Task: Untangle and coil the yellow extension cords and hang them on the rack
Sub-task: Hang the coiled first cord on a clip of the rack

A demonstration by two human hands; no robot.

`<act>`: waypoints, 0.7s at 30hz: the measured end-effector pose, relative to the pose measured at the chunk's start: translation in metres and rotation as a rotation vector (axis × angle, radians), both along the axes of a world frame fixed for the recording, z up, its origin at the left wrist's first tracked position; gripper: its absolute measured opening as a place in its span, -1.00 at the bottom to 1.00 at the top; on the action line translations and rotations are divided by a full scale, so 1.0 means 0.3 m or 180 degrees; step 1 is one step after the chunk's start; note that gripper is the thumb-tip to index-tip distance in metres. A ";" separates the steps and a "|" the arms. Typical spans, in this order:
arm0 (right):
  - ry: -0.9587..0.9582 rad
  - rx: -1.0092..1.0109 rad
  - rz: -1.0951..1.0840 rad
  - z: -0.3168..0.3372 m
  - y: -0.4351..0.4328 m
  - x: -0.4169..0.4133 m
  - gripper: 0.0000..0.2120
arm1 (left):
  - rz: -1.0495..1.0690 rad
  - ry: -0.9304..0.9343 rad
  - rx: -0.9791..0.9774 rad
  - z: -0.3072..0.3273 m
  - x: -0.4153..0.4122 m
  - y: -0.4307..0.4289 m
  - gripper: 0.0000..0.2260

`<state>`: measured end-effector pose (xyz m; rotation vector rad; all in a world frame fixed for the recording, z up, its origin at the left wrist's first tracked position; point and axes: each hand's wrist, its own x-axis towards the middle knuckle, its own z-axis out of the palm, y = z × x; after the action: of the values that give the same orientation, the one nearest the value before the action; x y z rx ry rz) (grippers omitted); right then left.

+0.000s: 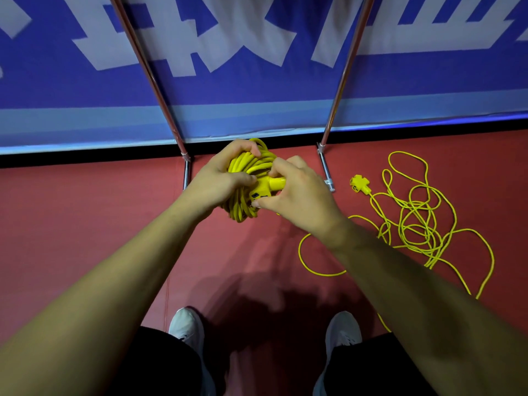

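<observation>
- Yellow extension cord coil (245, 167) is held in the air in front of the body, between the two poles of the rack (148, 72) and above the red floor (85, 224). The loops are bunched so they can't spring apart.
- Left hand (220, 178) wraps the bundle, fingers curled over the top and thumb on the side, acting as the clamp.
- Right hand (300, 192) pinches the yellow socket end (275, 182) against the coil, probably tucking the tail in so the coil holds tight for hanging.
- Second yellow cord (414, 221) lies tangled on the floor to the right, well apart and untouched. Its socket head (358, 184) is near the right rack foot.
- Nothing hangs on the visible part of the rack; the first coil looks nearly ready to hang.
</observation>
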<state>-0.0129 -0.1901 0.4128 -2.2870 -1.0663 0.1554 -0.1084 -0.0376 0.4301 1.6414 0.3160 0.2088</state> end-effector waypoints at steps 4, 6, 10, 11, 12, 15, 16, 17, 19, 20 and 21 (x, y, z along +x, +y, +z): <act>-0.0100 -0.0042 -0.0005 0.021 0.001 0.005 -0.46 | -0.0043 -0.0064 0.0117 0.019 -0.011 0.015 -0.62; -0.0095 0.0135 0.0131 0.032 -0.002 0.019 -0.42 | 0.0012 -0.0129 0.0093 0.028 -0.017 0.031 -0.61; 0.0169 0.0601 0.0419 0.068 -0.012 0.040 -0.32 | 0.0020 -0.0214 -0.0334 0.038 -0.024 0.058 -0.58; 0.0404 0.0649 0.0513 0.085 -0.015 0.044 -0.32 | -0.0014 -0.0205 -0.0361 0.038 -0.026 0.065 -0.55; 0.0619 0.0671 0.0577 0.098 -0.016 0.049 -0.32 | -0.0049 -0.0188 -0.0368 0.040 -0.030 0.073 -0.52; 0.1228 0.0681 0.0462 0.119 -0.004 0.091 -0.21 | -0.0174 -0.0091 -0.0545 0.052 -0.044 0.105 -0.40; 0.1563 0.0616 0.0477 0.127 0.010 0.105 -0.12 | -0.0220 -0.0080 -0.0643 0.061 -0.055 0.118 -0.37; 0.1985 0.0500 0.0582 0.133 0.018 0.116 -0.03 | -0.0288 -0.0065 -0.0715 0.064 -0.062 0.123 -0.35; 0.2663 0.0259 0.0952 0.139 0.029 0.129 0.05 | -0.0479 -0.0037 -0.0778 0.060 -0.064 0.120 -0.32; 0.2756 0.0158 0.1140 0.141 0.040 0.127 0.02 | -0.0586 -0.0049 -0.0790 0.057 -0.067 0.120 -0.30; 0.2791 0.0114 0.1305 0.149 0.052 0.114 -0.06 | -0.0684 -0.0071 -0.0810 0.056 -0.075 0.125 -0.29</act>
<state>0.0214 -0.1745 0.4575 -1.6246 -0.9925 1.1623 -0.1308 -0.0002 0.4468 1.4076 0.1405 0.0225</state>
